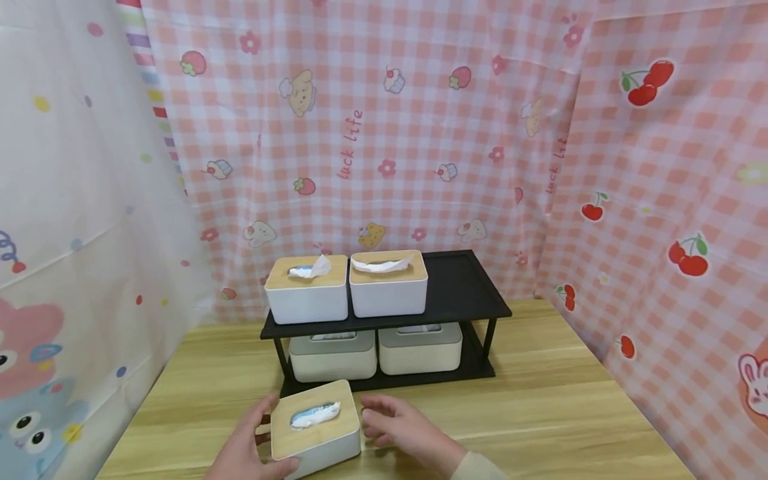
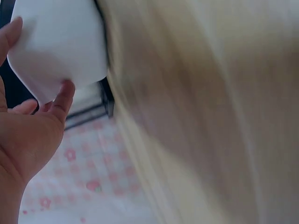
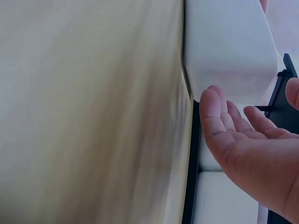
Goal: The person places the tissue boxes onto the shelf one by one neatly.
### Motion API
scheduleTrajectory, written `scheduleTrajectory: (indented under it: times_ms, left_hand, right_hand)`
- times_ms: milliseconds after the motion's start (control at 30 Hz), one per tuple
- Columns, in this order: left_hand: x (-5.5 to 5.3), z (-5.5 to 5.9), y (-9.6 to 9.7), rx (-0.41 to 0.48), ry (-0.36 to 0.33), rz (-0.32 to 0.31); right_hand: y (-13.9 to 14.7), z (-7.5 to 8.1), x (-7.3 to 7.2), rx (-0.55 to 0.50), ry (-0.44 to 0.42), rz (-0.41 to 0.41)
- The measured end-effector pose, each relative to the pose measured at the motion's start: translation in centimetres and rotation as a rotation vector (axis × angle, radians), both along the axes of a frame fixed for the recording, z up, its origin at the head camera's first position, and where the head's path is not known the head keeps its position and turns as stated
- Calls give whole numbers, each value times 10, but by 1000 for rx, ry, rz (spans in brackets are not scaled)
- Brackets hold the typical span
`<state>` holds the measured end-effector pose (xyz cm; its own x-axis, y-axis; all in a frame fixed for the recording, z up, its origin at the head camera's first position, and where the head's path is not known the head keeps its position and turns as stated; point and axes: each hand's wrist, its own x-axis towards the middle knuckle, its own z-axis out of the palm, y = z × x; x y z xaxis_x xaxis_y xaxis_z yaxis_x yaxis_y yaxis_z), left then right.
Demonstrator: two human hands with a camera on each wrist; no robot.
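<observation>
A white tissue box (image 1: 330,453) with a light wooden lid sits turned at a slight angle near the front of the table, a tissue showing in its oval slot. My left hand (image 1: 249,447) grips its left end, thumb at the front corner and fingers along the side. In the left wrist view, fingertips rest against the white wall of the box (image 2: 60,42). Just off its right end is my right hand (image 1: 402,427), fingers loosely bent and holding nothing. The right wrist view has those fingertips close by the lower corner of the box (image 3: 229,42).
Behind stands a black two-tier rack (image 1: 462,287). Its upper shelf bears two wooden-lidded tissue boxes, a left one (image 1: 309,303) and a right one (image 1: 390,297). Below are two grey-lidded boxes, one left (image 1: 333,367) and one right (image 1: 420,353). Patterned curtains (image 1: 384,133) surround the wooden table (image 1: 552,400).
</observation>
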<state>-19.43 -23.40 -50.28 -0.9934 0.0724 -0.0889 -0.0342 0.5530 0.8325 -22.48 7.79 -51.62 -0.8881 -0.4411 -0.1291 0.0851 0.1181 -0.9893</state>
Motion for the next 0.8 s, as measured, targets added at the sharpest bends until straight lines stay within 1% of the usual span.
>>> scheduleTrajectory:
  times_ms: [200,267,333,467,600,800]
  left_hand:
    - [-4,-10,33,195,-76,101]
    - [-4,-12,43,236,-93,119]
    - [-4,-13,51,267,-112,120]
    - [-2,-13,65,316,-128,69]
    - [-2,-14,77,354,-127,-14]
    - [-5,-17,94,385,-178,-101]
  right_hand:
    - [24,-3,4,19,-45,3]
    - [32,-3,5,33,-49,-3]
    - [41,-3,5,53,-57,-15]
    - [57,-3,7,55,-51,-32]
    - [73,-3,8,54,-30,-47]
    - [94,-4,7,67,-5,-66]
